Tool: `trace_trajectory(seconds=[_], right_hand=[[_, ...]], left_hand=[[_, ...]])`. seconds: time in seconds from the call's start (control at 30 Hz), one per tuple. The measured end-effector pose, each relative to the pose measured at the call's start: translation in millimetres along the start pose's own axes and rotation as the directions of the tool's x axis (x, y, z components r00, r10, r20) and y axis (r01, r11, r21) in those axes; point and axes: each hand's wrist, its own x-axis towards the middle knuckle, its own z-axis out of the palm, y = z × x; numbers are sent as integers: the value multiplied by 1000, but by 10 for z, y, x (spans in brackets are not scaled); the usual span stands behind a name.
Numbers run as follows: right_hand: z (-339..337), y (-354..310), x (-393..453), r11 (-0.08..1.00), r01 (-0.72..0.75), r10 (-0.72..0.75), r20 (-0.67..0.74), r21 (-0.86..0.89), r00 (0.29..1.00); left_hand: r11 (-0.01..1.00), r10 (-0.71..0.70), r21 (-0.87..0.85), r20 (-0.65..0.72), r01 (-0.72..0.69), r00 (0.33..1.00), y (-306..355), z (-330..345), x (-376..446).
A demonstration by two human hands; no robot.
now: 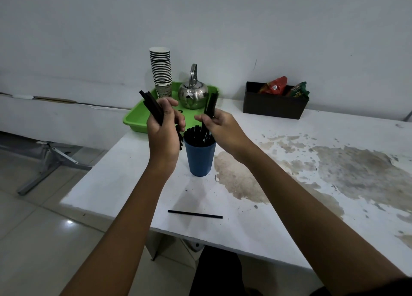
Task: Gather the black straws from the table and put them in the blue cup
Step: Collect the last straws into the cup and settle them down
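Note:
The blue cup (200, 158) stands upright on the white table (278, 184), with several black straws (196, 135) standing in it. My left hand (163, 130) is closed around a bundle of black straws (152, 107) just left of and above the cup's rim. My right hand (219, 123) grips a smaller bunch of black straws (211, 105) above the cup, their lower ends reaching down into it. One single black straw (195, 214) lies flat on the table near the front edge.
Behind the cup sits a green tray (136, 119) holding a stack of paper cups (161, 69) and a steel kettle (192, 94). A black box (273, 106) with snack packets stands at the back right. Brown stains (323, 162) cover the table's right side.

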Motion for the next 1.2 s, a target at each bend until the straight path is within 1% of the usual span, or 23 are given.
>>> trace_trajectory(seconds=[0.13, 0.17, 0.33, 0.4, 0.47, 0.5, 0.53, 0.57, 0.6, 0.63, 0.67, 0.7, 0.73, 0.8, 0.9, 1.03, 1.13, 1.2], right_hand=[[-45, 71, -60, 989, -25, 28, 20, -142, 999], [-64, 74, -75, 990, -26, 29, 22, -138, 999], [-126, 24, -84, 1000, -17, 17, -10, 5, 1000], [-139, 5, -65, 999, 18, -17, -34, 32, 999], [-148, -19, -75, 997, 79, -78, -41, 6, 996], [-149, -22, -90, 992, 120, -121, -34, -50, 992], [-153, -16, -105, 974, 169, -172, -7, -152, 985], [-153, 0, -115, 932, 217, -213, 45, -292, 976], [-153, 38, -114, 862, 258, -230, 117, -436, 966], [-150, 73, -115, 790, 287, -221, 185, -542, 958], [-149, 106, -114, 749, 293, -194, 226, -595, 954], [-148, 120, -121, 747, 285, -174, 237, -600, 956], [-151, 116, -134, 777, 271, -171, 224, -568, 959], [-156, 79, -175, 856, 251, -203, 153, -452, 967], [-145, 49, -207, 908, 216, -207, 65, -359, 976], [-82, 53, -139, 936, 173, -147, 105, -306, 983], [-60, 26, -76, 954, 170, -139, 139, -245, 980], [-76, 17, -60, 960, 181, -155, 136, -211, 979]], left_hand=[[999, -9, 39, -14, 10, 1000, 0, 2, -14], [999, -15, 45, -16, 16, 1000, -3, 1, -13], [999, -40, 21, -12, 40, 999, -27, -8, 7], [999, -52, 11, -7, 53, 999, -37, -2, 4], [998, -60, 4, -4, 60, 998, -50, 0, 2], [998, -63, 2, -3, 63, 998, -54, 0, 3], [998, -66, 2, -3, 66, 998, -59, -1, 3], [998, -69, 1, -2, 69, 998, -63, -1, 3], [997, -71, 1, -1, 71, 997, -68, 0, 1], [997, -74, 2, 1, 74, 997, -72, 0, -2], [997, -76, 6, 4, 76, 997, -75, 0, -5], [997, -77, 11, 5, 77, 997, -79, -1, -8], [997, -79, 16, 4, 79, 997, -78, -5, -10], [997, -77, 28, -1, 77, 997, -73, -16, -7], [995, -80, 51, -10, 80, 997, -59, -27, -4], [994, -85, 71, -13, 85, 996, -53, -29, -6], [993, -102, 59, -20, 103, 995, -57, -23, -12], [992, -114, 50, -25, 115, 993, -64, -28, -11]])
